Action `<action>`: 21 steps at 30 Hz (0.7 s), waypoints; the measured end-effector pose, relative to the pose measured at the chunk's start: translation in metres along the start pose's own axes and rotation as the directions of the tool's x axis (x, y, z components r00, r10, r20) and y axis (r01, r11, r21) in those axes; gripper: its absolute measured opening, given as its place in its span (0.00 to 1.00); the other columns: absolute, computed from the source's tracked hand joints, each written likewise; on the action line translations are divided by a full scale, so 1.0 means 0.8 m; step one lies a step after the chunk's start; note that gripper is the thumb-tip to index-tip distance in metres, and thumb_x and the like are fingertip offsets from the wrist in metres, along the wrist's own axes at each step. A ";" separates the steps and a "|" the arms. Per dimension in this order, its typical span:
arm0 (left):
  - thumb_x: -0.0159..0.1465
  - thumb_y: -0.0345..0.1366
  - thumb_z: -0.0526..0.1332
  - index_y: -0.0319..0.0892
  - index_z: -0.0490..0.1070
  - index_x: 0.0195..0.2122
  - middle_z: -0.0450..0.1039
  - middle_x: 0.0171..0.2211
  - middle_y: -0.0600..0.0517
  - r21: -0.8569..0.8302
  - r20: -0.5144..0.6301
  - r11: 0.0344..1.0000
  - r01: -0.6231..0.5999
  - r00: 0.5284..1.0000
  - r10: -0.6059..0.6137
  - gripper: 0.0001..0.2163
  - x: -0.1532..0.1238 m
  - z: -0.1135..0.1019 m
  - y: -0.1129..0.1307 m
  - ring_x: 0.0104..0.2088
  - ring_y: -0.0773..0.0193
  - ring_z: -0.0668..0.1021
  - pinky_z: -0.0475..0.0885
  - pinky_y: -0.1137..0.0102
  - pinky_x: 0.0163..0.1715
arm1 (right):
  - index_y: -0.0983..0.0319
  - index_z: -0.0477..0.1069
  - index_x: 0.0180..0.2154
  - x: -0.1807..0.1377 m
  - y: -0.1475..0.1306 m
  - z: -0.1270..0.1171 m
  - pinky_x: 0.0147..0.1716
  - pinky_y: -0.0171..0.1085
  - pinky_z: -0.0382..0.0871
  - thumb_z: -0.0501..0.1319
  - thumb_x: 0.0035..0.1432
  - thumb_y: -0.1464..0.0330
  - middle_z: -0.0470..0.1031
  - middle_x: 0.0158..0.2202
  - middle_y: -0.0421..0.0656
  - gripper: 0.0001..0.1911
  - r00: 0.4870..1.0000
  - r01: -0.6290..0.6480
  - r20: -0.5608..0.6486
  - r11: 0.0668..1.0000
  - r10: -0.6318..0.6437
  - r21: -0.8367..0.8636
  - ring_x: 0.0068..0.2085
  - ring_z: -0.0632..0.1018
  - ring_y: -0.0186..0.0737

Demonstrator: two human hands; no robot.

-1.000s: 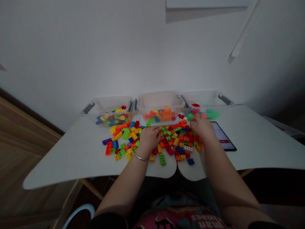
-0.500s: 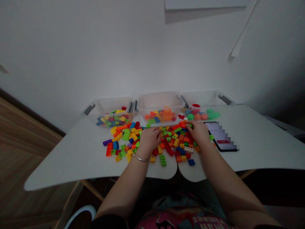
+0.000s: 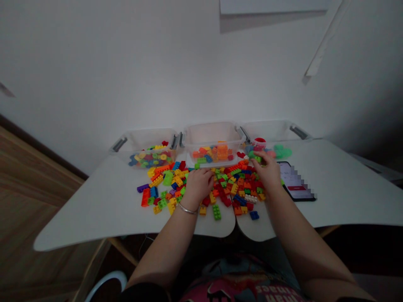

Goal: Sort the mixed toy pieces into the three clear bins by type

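A heap of toy building bricks (image 3: 222, 191) in many colours spreads over the white table. My right hand (image 3: 267, 168) is above the heap's right side, its thumb and fingers pinched on a light green toy brick (image 3: 257, 159). My left hand (image 3: 198, 184), with a silver bracelet at the wrist, rests on the middle of the heap. Its fingers are curled inward, and whatever they may hold is hidden. Near the front edge lie a green brick (image 3: 216, 212) and a dark blue brick (image 3: 254, 215).
Three clear bins stand along the wall: a left bin (image 3: 121, 144) and a middle bin (image 3: 208, 130) with bricks in them, and a right bin (image 3: 270, 126) with a red cup (image 3: 260, 144) and green pieces. A phone (image 3: 294, 184) lies right of my right hand.
My right hand has risen off the heap, up toward the right bin, with a green brick now showing in its fingers. The left hand stays in place.
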State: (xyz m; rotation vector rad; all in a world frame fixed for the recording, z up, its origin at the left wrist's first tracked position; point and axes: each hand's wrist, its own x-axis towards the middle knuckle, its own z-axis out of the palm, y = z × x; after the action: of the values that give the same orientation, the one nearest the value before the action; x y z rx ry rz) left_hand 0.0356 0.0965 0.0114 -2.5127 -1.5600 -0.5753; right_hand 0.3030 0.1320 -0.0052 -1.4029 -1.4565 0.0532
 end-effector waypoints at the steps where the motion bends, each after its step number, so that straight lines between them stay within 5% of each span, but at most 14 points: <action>1: 0.65 0.34 0.57 0.45 0.78 0.39 0.79 0.40 0.50 -0.004 -0.001 1.000 0.000 1.000 0.000 0.09 0.000 0.000 0.000 0.39 0.57 0.79 0.71 0.63 0.39 | 0.61 0.76 0.41 0.004 -0.005 -0.003 0.40 0.44 0.70 0.61 0.53 0.60 0.78 0.41 0.48 0.16 0.998 0.004 -0.055 0.999 -0.001 0.051 0.39 0.75 0.44; 7: 0.65 0.34 0.57 0.44 0.78 0.40 0.79 0.41 0.49 -0.021 0.010 1.000 0.004 1.000 -0.004 0.09 0.000 0.000 -0.001 0.40 0.58 0.79 0.71 0.63 0.40 | 0.59 0.74 0.42 0.046 -0.050 -0.012 0.34 0.39 0.71 0.66 0.52 0.58 0.72 0.33 0.40 0.17 0.982 -0.001 -0.178 0.938 0.066 0.345 0.32 0.72 0.35; 13: 0.65 0.35 0.57 0.45 0.78 0.39 0.79 0.41 0.49 -0.008 0.021 1.000 0.006 1.000 -0.005 0.09 0.001 -0.002 0.000 0.40 0.57 0.79 0.70 0.63 0.40 | 0.56 0.72 0.44 0.109 -0.096 0.004 0.37 0.40 0.73 0.61 0.59 0.57 0.71 0.35 0.40 0.15 0.970 0.201 -0.207 0.900 -0.127 0.387 0.36 0.73 0.36; 17: 0.65 0.35 0.57 0.45 0.78 0.39 0.79 0.41 0.50 -0.006 0.019 1.000 0.000 1.000 0.000 0.09 0.001 -0.002 -0.001 0.39 0.57 0.79 0.70 0.63 0.39 | 0.57 0.71 0.45 0.143 -0.127 0.033 0.40 0.41 0.72 0.60 0.60 0.60 0.73 0.37 0.41 0.13 0.971 0.232 -0.135 0.905 -0.196 0.356 0.38 0.74 0.37; 21: 0.65 0.34 0.57 0.45 0.78 0.40 0.79 0.41 0.49 -0.011 0.014 1.000 -0.001 1.000 0.001 0.10 0.000 -0.002 0.000 0.39 0.58 0.79 0.70 0.64 0.39 | 0.61 0.73 0.42 0.150 -0.156 0.066 0.41 0.39 0.71 0.62 0.55 0.67 0.76 0.38 0.43 0.11 0.982 0.133 0.085 0.941 -0.167 0.312 0.36 0.75 0.37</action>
State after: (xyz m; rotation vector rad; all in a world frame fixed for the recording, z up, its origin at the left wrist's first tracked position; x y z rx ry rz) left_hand 0.0351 0.0964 0.0128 -2.5310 -1.5649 -0.5690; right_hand 0.2114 0.2143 0.1278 -1.0476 -1.5673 0.2526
